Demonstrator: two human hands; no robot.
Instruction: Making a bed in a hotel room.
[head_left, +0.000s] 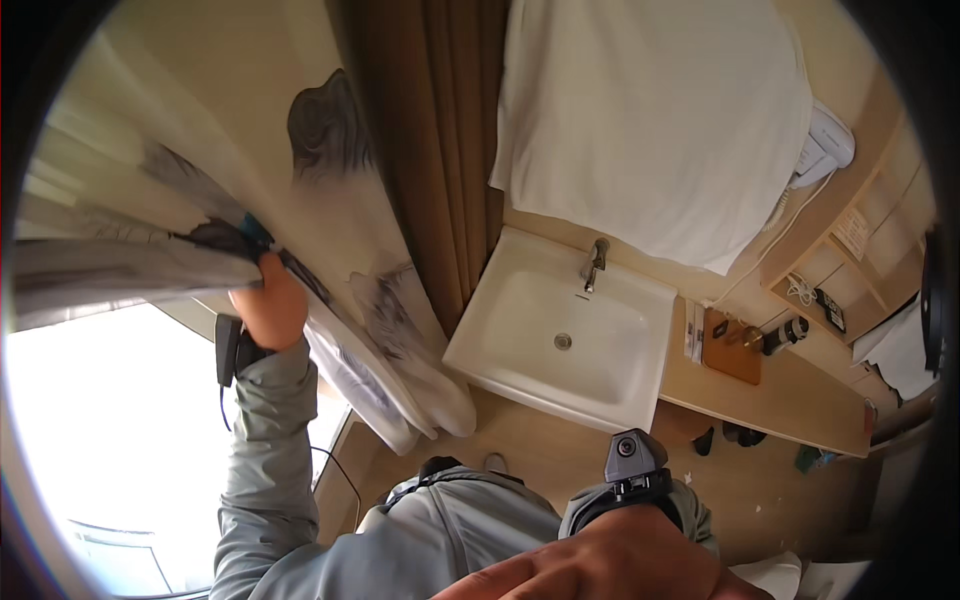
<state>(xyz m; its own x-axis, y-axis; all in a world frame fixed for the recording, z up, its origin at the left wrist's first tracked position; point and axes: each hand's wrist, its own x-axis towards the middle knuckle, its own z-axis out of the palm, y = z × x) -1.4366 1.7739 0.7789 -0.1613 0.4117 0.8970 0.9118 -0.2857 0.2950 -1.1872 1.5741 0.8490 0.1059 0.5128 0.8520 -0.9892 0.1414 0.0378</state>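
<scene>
My left hand (270, 303) is raised at the left, its fingers closed on a fold of a pale curtain (130, 272) with grey swirling patterns. The cloth partly hides the fingertips. More of the curtain hangs in folds to the right of that hand. At the bottom edge, close to my chest, is my right hand (620, 560). Its visible fingers stretch out toward the left, and the frame cuts off their ends. I see nothing held in it. A small grey camera (634, 455) is strapped to my right wrist, and a black device (228, 348) to my left wrist.
A white washbasin (530, 345) with a chrome tap (596, 265) stands ahead. Above it hangs a white cloth (650, 110), beside a hair dryer (826, 145). A wooden counter (790, 415) holds an orange-brown board (731, 348). A brown curtain (440, 130) hangs left of the basin.
</scene>
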